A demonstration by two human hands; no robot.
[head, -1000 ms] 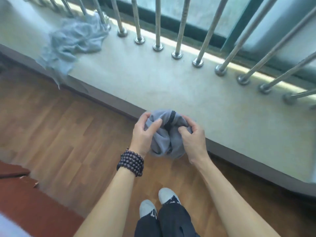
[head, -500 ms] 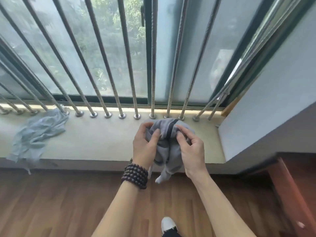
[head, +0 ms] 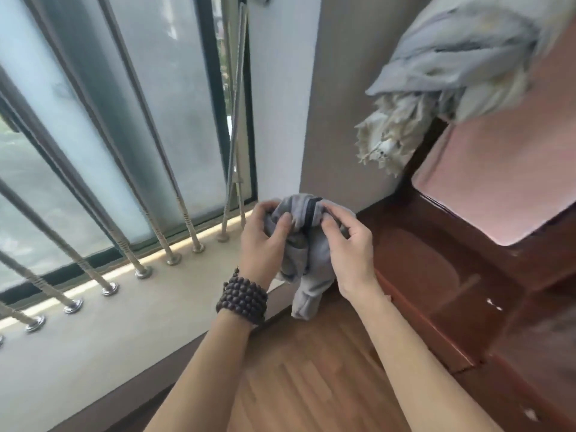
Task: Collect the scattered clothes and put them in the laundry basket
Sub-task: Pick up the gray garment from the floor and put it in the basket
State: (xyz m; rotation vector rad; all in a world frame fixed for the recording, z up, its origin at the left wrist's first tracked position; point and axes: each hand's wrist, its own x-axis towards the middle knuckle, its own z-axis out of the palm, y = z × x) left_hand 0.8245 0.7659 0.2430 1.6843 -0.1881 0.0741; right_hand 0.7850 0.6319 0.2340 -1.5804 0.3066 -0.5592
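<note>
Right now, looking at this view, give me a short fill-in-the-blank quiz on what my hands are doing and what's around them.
1. Both hands grip a bunched grey ____, the left hand and right hand on either side of it.
2. The beaded bracelet is on the ____ wrist.
3. Metal bars stand on the sill in front of the ____.
4. The floor is made of ____.

Missing words: garment; left; window; wood

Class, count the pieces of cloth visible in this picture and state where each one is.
2. A grey garment bunched between the left hand and right hand; a grey-and-cream cloth at upper right above the wooden furniture. Others may lie out of view.
</note>
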